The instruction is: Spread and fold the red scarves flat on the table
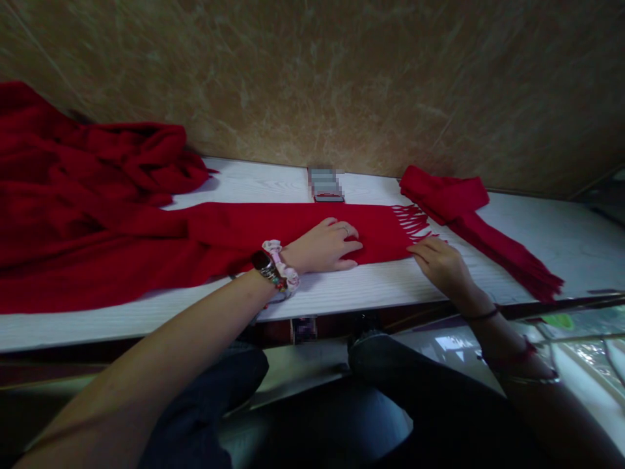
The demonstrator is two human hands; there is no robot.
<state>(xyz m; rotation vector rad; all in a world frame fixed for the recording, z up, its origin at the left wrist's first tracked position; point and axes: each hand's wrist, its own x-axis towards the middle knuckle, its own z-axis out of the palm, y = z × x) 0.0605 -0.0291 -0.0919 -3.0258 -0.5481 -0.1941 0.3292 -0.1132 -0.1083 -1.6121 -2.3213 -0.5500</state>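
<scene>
A long red scarf (273, 231) with a fringed end lies stretched across a white table (361, 286). My left hand (325, 246) rests flat on the scarf near the fringe, fingers stretched out, a watch and a scrunchie on the wrist. At the fringe's near corner my right hand (439, 260) pinches the scarf's end between its fingertips. The scarf's left part bunches into a heap (73, 189) of red cloth.
A second red scarf (469, 225), folded, lies at the back right of the table. A small dark object (326, 185) sits at the table's far edge against a brown marbled wall. My knees show below the table edge.
</scene>
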